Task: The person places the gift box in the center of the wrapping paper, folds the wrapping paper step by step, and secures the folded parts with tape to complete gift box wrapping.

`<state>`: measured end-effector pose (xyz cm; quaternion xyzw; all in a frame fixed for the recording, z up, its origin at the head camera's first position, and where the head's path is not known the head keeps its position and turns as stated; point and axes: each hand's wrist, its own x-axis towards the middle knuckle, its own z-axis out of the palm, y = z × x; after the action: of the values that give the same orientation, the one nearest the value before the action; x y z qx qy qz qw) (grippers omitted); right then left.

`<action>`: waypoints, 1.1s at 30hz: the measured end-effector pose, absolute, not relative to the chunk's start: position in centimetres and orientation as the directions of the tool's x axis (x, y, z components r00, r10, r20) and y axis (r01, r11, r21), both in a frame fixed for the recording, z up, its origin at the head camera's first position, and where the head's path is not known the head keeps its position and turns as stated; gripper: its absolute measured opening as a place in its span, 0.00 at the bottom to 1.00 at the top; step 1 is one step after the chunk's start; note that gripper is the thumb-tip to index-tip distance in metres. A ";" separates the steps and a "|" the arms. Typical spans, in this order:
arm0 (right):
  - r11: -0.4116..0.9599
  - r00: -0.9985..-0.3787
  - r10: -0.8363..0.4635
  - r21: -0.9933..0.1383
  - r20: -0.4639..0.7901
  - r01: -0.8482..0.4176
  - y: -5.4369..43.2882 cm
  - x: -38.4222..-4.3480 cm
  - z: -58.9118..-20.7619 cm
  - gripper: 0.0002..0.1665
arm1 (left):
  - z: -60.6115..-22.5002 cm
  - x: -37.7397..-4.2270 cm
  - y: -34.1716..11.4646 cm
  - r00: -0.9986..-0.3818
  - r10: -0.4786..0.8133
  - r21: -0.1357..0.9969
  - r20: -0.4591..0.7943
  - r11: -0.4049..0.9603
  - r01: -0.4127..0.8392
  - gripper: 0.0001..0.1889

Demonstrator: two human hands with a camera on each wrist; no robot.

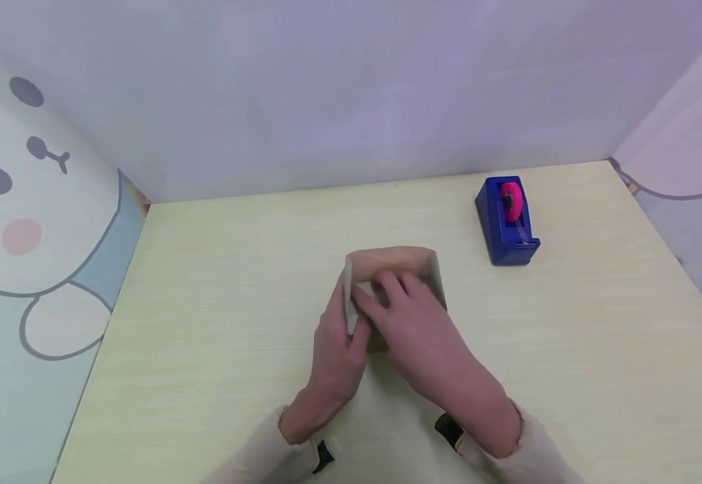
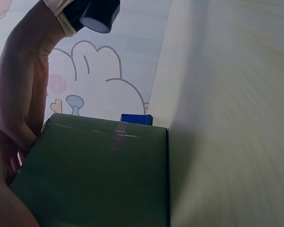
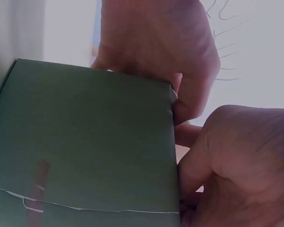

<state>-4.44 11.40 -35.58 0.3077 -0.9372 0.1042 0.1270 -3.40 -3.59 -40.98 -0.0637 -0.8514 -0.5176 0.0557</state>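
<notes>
A small open-topped box (image 1: 391, 261) stands on the table, its outer side greenish in both wrist views, with a short strip of tape (image 3: 38, 182) across a seam. My left hand (image 1: 335, 349) grips the left wall, its fingers along the outside and its thumb at the near corner. From the right, my right hand (image 1: 420, 329) reaches over the near side, fingers bent down into the box. Several of its fingertips are hidden inside, so I cannot tell whether they pinch anything there.
A blue tape dispenser (image 1: 505, 228) with a pink roll stands beyond the box to the right. The pale wooden table (image 1: 224, 289) spreads out around the box. A plain backdrop (image 1: 351, 94) rises along the far edge, with cartoon-printed panels (image 1: 42, 202) at the sides.
</notes>
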 end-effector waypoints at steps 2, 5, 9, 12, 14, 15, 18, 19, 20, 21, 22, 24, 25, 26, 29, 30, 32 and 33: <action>0.793 -0.775 -0.546 -0.102 0.320 -0.600 11.2 -4.4 -35.7 0.36 | -41.0 -3.4 -3.7 -0.982 0.060 0.861 0.179 0.473 0.186 0.38; 0.790 -0.762 -0.564 -0.060 0.317 -0.610 11.1 -4.1 -35.6 0.34 | -41.0 -3.3 -3.9 -0.975 0.086 0.838 0.204 0.499 0.220 0.41; 0.781 -0.747 -0.588 -0.024 0.310 -0.625 11.1 -3.6 -35.2 0.30 | -41.1 -3.4 -4.3 -0.963 0.139 0.825 0.230 0.497 0.269 0.46; 0.782 -0.749 -0.584 -0.028 0.314 -0.622 11.0 -3.4 -35.1 0.29 | -41.0 -3.5 -4.5 -0.959 0.160 0.829 0.233 0.483 0.282 0.48; 0.780 -0.749 -0.587 -0.033 0.307 -0.625 11.0 -3.4 -35.0 0.29 | -41.0 -3.4 -4.6 -0.961 0.162 0.834 0.225 0.478 0.276 0.48; 0.777 -0.750 -0.592 -0.038 0.295 -0.629 11.1 -3.4 -34.9 0.30 | -41.0 -3.4 -4.6 -0.961 0.161 0.836 0.226 0.474 0.276 0.48; 0.757 -0.755 -0.612 -0.105 0.235 -0.645 12.1 -3.2 -33.9 0.36 | -41.0 -3.4 -4.6 -0.965 0.150 0.861 0.215 0.438 0.260 0.46; 0.753 -0.762 -0.611 -0.141 0.213 -0.643 12.6 -3.0 -33.5 0.38 | -41.0 -3.4 -4.5 -0.967 0.146 0.870 0.209 0.423 0.252 0.46; 0.752 -0.771 -0.607 -0.175 0.192 -0.635 13.1 -2.7 -33.1 0.40 | -41.0 -3.4 -4.5 -0.969 0.142 0.881 0.200 0.407 0.242 0.45; 0.752 -0.780 -0.601 -0.205 0.175 -0.626 13.7 -2.3 -32.7 0.41 | -41.0 -3.4 -4.4 -0.971 0.141 0.892 0.192 0.388 0.233 0.45; 0.755 -0.788 -0.593 -0.227 0.163 -0.615 14.2 -1.9 -32.4 0.42 | -41.0 -3.5 -4.3 -0.973 0.142 0.901 0.182 0.371 0.223 0.45; 0.766 -0.800 -0.582 -0.231 0.148 -0.600 14.9 -1.1 -32.2 0.41 | -41.0 -3.4 -4.3 -0.977 0.141 0.912 0.159 0.358 0.200 0.45; 0.771 -0.801 -0.581 -0.218 0.144 -0.599 15.2 -0.7 -32.2 0.41 | -41.0 -3.4 -4.2 -0.979 0.140 0.915 0.151 0.354 0.192 0.45; 0.775 -0.800 -0.583 -0.197 0.143 -0.600 15.3 -0.3 -32.3 0.40 | -41.0 -3.4 -4.1 -0.979 0.136 0.915 0.149 0.356 0.188 0.46; 0.780 -0.791 -0.593 -0.136 0.154 -0.611 15.2 0.3 -32.9 0.39 | -41.0 -3.2 -4.1 -0.979 0.117 0.903 0.168 0.380 0.201 0.46; 0.781 -0.788 -0.593 -0.123 0.165 -0.613 15.1 0.5 -33.0 0.39 | -41.1 -3.2 -4.1 -0.976 0.111 0.894 0.187 0.394 0.216 0.46; 0.785 -0.787 -0.584 -0.107 0.201 -0.610 15.0 0.6 -33.3 0.38 | -41.1 -3.2 -4.1 -0.965 0.106 0.867 0.238 0.425 0.260 0.46; 0.788 -0.786 -0.578 -0.100 0.221 -0.608 15.0 0.6 -33.4 0.36 | -41.1 -3.2 -4.0 -0.961 0.104 0.854 0.258 0.440 0.277 0.46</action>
<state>0.59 15.02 -33.37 0.3149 -0.9413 0.0829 0.0895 -3.18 -4.05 -41.08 -0.1127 -0.8444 -0.5169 0.0839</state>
